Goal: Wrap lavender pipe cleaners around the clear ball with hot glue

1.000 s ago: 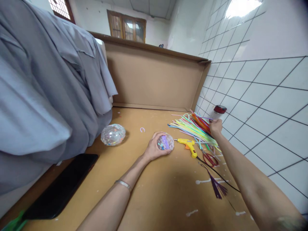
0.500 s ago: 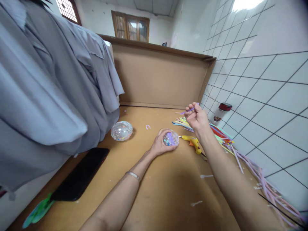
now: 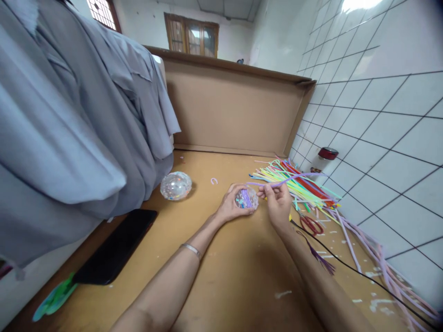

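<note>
- Right hand (image 3: 279, 205), centre of the frame: thumb and fingertips pinched together on a thin purple strip (image 3: 300, 176); the grip falls on its left part.
- Left hand (image 3: 229, 203), just left of it: thumb and fingers spread around a clear ball (image 3: 254, 203), clamped on its sides; purple bands show on the ball, which rests near mid-frame.
- The strip's long axis runs nearly level across the frame, rising slightly rightward; its left end points at the ball's upper rim, though I cannot tell whether it touches; its right end reaches in front of the jar.
- Behind the right hand, a yellow object (image 3: 290, 217) is mostly hidden; a black cord (image 3: 341, 257) trails from it toward the lower right.
- Right of centre, a pile of coloured strips (image 3: 277, 176) lies beneath the strip's line; red-handled scissors (image 3: 312, 224) sit just below the pile; a dark purple tassel (image 3: 321, 260) lies lower, beside the right forearm.
- Farther right, a red-lidded jar (image 3: 320, 163) stands by the tiled wall (image 3: 377, 124); lilac strips (image 3: 382, 267) run to the lower right corner.
- Left of centre: a small lilac curl (image 3: 214, 180); a second clear ball (image 3: 176, 186); grey cloth (image 3: 114, 124) filling the upper left; a black slab (image 3: 116, 246) below it.
</note>
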Motion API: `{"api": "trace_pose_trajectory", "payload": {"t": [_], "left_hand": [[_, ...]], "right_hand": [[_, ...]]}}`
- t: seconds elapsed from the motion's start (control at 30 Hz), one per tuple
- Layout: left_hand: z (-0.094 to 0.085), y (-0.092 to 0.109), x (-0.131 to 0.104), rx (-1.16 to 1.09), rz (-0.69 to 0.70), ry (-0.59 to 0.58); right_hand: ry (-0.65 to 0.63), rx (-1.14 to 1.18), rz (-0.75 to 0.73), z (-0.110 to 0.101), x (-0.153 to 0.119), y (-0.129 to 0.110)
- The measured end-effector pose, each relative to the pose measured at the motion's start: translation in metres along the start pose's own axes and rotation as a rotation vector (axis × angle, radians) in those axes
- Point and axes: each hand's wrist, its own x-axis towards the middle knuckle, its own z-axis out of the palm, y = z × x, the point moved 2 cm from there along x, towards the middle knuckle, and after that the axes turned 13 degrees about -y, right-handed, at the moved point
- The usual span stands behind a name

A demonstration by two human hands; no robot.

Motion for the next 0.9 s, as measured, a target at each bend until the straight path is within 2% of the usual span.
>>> {"api": "trace_pose_trajectory", "payload": {"t": [0.1,0.2,0.37,0.4,0.43,0.53,0.57,0.63,0.67,0.7,0.73,0.77,0.83,0.9], "left_hand": [[0.001,-0.001,0.0,0.01,-0.014,0.001],[0.001,-0.001,0.0,0.017,-0.014,0.002],[0.0,0.0,0.0,0.021,-0.024,-0.007],[0.0,0.0,0.0,0.015,-0.033,-0.002],[-0.001,-0.001,0.0,0.006,-0.049,0.006],[-0.002,-0.005,0.0,-0.031,-0.123,0.029],[-0.002,-0.006,-0.001,-0.044,-0.143,0.035],[-0.001,-0.007,-0.001,-0.045,-0.149,0.043],[-0.001,-0.006,-0.001,-0.035,-0.139,0.042],[0.0,-0.005,-0.001,-0.019,-0.119,0.038],[0.0,-0.003,-0.001,0.0,-0.094,0.031],[0.001,-0.001,-0.001,0.021,-0.067,0.021],[0.002,0.002,-0.001,0.056,-0.014,0.003],[0.002,0.004,-0.002,0.07,0.019,-0.008]], "right_hand": [[-0.044,-0.275,-0.145,-0.001,-0.013,0.011],[-0.138,-0.47,-0.184,0.0,-0.022,0.023],[-0.046,-0.564,-0.269,-0.01,-0.035,0.035],[-0.064,-0.607,-0.267,-0.014,-0.04,0.037],[-0.12,-0.663,-0.247,-0.017,-0.047,0.039],[-0.545,-0.857,-0.166,-0.026,-0.069,0.045],[-0.62,-0.873,-0.186,-0.03,-0.075,0.044],[-0.668,-0.962,-0.235,-0.038,-0.076,0.041],[-0.607,-1.059,-0.209,-0.042,-0.07,0.04],[-0.459,-1.181,-0.096,-0.047,-0.062,0.039],[-0.343,-1.297,0.083,-0.051,-0.051,0.041],[-0.285,-1.391,0.262,-0.054,-0.041,0.044],[-0.293,-1.492,0.538,-0.057,-0.024,0.052],[-0.309,-1.484,0.693,-0.057,-0.013,0.062]]}}
